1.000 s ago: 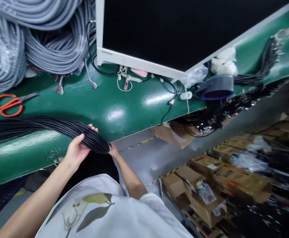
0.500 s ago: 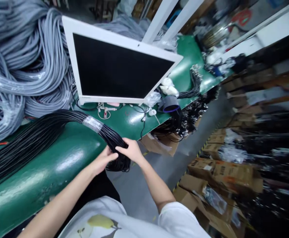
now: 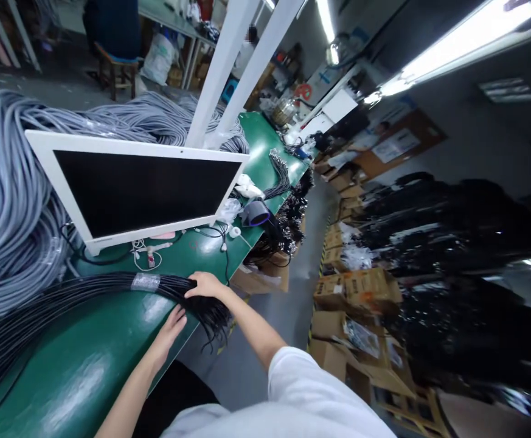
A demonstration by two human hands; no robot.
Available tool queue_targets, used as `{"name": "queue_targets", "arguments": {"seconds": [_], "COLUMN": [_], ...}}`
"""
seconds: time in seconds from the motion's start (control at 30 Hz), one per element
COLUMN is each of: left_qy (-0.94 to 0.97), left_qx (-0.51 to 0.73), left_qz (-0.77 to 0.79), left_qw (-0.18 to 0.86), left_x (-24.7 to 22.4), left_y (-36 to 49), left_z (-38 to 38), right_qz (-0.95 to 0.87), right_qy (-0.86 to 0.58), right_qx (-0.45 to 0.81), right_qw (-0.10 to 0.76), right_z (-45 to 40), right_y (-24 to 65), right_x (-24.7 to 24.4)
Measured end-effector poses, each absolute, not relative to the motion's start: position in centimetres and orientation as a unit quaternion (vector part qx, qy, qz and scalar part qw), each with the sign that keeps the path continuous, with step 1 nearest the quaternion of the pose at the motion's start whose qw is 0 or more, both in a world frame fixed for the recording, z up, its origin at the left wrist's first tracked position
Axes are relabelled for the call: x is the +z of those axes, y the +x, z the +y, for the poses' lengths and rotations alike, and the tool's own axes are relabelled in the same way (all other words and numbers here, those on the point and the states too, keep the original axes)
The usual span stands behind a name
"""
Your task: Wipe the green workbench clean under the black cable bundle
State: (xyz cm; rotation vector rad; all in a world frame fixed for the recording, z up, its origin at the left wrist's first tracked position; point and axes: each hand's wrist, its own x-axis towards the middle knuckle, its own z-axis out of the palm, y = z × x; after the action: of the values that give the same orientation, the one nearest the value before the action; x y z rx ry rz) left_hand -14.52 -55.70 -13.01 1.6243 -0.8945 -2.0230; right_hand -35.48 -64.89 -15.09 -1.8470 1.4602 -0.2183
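Observation:
A long bundle of black cables [image 3: 87, 283] lies along the green tabletop, with clear wrap [image 3: 145, 281] around it near its right end. My right hand [image 3: 207, 286] grips the bundle just right of that wrap, thumb and fingers closed over the top. Beyond the hand, loose cable ends [image 3: 215, 316] fan out and droop over the table's front edge. My left hand [image 3: 169, 333] is just below the bundle at the edge, fingers stretched out and holding nothing. Whether its fingertips touch the cables I cannot tell.
A white-framed monitor [image 3: 146, 191] stands behind the bundle on the green table [image 3: 73, 371]. Thick coils of grey cable [image 3: 14, 182] are heaped at left. A grey ring-shaped holder [image 3: 255, 213] sits near the table edge. Cardboard boxes [image 3: 356, 292] line the floor at right.
My left hand has let go of the bundle and moved down and left of it. My right hand stays on the cables, and their ends now hang more spread out. The view has tilted up.

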Motion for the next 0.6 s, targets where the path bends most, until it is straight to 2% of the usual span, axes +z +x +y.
{"name": "queue_targets", "arguments": {"seconds": [0.17,0.33,0.5,0.6], "left_qy": [0.573,0.579,0.607,0.612], "left_qx": [-0.72,-0.714,-0.673,-0.579], "left_qz": [-0.339,-0.331,-0.154,-0.016], "left_qw": [0.195,0.213,0.395,0.538], "left_x": [-11.6,-7.9,-7.0,-7.7], "left_y": [-14.5,-13.6,-8.4,-3.2], "left_z": [-56.6,-57.2,-49.8,-42.4], "right_qz": [0.587,0.628,0.584,0.459], "right_qy": [-0.716,-0.692,-0.735,-0.79], "right_qx": [-0.13,-0.17,-0.218,-0.262], "right_qw": [0.356,0.311,0.267,0.31], "right_z": [-64.1,-62.7,-58.8,-59.2], "right_y": [-35.6,-35.5,-31.8,-25.2], "right_x": [-14.6,-11.2,-7.4,-7.5]}}
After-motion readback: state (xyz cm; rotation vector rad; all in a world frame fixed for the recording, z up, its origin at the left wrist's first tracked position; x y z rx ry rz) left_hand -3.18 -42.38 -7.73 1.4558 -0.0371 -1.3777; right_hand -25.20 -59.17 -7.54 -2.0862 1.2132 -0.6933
